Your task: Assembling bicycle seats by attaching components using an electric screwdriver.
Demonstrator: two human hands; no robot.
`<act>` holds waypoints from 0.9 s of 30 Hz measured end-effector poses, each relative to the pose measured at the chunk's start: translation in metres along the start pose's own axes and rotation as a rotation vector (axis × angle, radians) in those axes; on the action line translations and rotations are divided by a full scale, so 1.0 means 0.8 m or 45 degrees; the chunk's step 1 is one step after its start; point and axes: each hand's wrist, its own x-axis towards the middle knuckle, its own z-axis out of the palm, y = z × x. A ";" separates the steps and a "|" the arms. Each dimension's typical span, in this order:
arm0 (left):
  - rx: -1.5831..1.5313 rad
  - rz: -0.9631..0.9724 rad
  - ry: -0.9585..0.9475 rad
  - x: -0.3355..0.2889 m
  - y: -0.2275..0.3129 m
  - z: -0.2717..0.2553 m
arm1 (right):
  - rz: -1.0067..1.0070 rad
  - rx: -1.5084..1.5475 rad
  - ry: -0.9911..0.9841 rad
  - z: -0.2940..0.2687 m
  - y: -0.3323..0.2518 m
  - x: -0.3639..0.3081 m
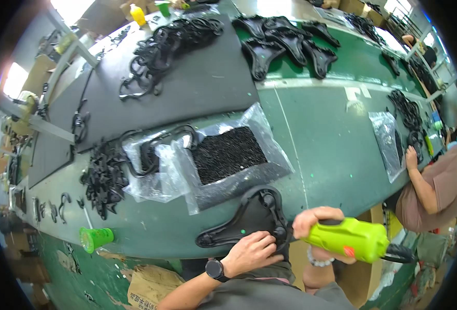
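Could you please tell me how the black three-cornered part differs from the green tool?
The black part is dark and broadly three-cornered; the green tool is bright and elongated. The black part sits at the near edge of the table, under the left hand; the green tool is gripped in the right hand. Both show some black.

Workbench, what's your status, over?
Left hand on black, triangular, plastic-looking part; right hand gripping lime-green cylindrical tool. Clear plastic bag of small black pieces beyond part, not covering it.
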 end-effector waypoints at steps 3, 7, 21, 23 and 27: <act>-0.047 -0.066 0.183 0.005 -0.025 -0.074 | -0.109 0.073 0.075 0.020 -0.015 0.013; 0.640 -0.427 0.606 0.069 -0.133 -0.136 | -0.014 0.313 0.262 0.010 -0.007 -0.022; 0.782 -0.355 0.421 0.060 -0.218 -0.122 | 0.197 0.658 0.090 0.002 -0.016 -0.015; 0.689 -0.288 0.396 0.058 -0.220 -0.125 | 0.182 0.707 0.019 -0.004 -0.011 -0.017; 0.511 -0.387 0.504 0.042 -0.219 -0.115 | 0.308 0.806 0.177 -0.005 -0.007 -0.026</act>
